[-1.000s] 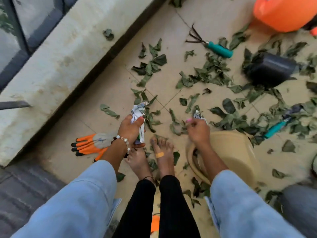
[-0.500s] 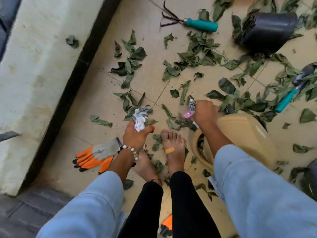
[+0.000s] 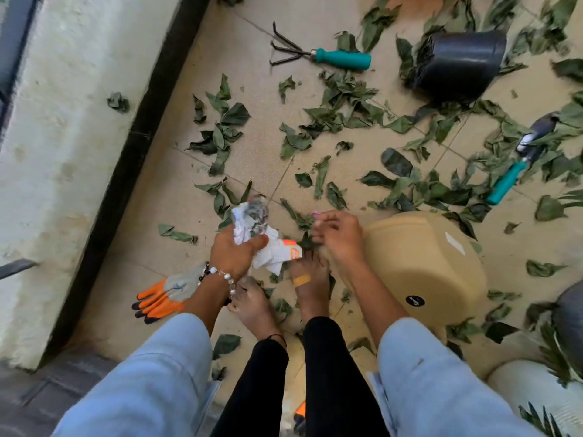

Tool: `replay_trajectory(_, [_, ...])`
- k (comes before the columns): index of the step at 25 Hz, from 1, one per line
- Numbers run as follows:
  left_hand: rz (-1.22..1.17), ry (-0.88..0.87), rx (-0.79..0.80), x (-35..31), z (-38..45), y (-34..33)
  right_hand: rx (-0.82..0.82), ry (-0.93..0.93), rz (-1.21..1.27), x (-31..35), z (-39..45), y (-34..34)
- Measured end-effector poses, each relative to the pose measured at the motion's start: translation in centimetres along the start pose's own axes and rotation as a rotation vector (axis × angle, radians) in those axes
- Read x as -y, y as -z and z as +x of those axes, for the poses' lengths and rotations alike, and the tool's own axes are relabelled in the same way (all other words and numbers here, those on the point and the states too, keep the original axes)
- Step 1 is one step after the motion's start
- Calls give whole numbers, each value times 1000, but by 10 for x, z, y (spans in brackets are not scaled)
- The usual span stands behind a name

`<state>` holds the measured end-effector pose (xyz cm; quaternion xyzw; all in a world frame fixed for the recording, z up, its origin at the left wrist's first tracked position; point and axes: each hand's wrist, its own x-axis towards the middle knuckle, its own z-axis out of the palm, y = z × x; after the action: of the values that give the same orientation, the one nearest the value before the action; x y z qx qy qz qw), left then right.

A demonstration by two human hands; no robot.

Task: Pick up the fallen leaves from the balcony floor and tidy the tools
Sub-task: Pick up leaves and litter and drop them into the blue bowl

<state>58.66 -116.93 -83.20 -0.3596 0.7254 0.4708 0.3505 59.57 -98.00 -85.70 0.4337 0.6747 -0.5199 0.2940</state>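
Green fallen leaves (image 3: pixel 334 118) lie scattered over the tan tiled floor. My left hand (image 3: pixel 233 250) grips a crumpled white fabric bundle (image 3: pixel 268 247) with an orange label, held just above my bare feet. My right hand (image 3: pixel 339 238) hovers beside the bundle over a leaf, fingers loosely curled, with nothing visible in it. A teal-handled hand rake (image 3: pixel 340 56) lies at the far centre. A teal-handled trowel (image 3: pixel 508 181) lies among leaves at the right. An orange and grey glove (image 3: pixel 164 294) lies on the floor left of my left wrist.
A tan plastic pot (image 3: pixel 422 266) lies on its side right of my right arm. A black pot (image 3: pixel 460 64) lies tipped at the far right. A white pot (image 3: pixel 536 395) and a grey bag (image 3: pixel 571 316) stand at the right edge. A pale concrete ledge (image 3: pixel 63 121) runs along the left.
My right hand moved in towards the left and no longer holds its crumpled piece. The bundle in my left hand is bigger. The view dropped closer to the floor.
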Motion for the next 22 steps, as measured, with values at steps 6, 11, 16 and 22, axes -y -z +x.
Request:
replay_trajectory(6, [-430, 261, -186, 17, 17, 5, -43, 253, -1026, -24, 70, -7])
replay_trajectory(11, [-418, 257, -222, 32, 40, 0, -43, 424, -1237, -44, 96, -28])
replay_trajectory(16, [-302, 207, -222, 17, 31, -3, 49, 387, -1209, -38, 95, -17])
replay_trajectory(22, [-246, 98, -218, 3, 38, -16, -14, 382, -1224, -39, 86, -14])
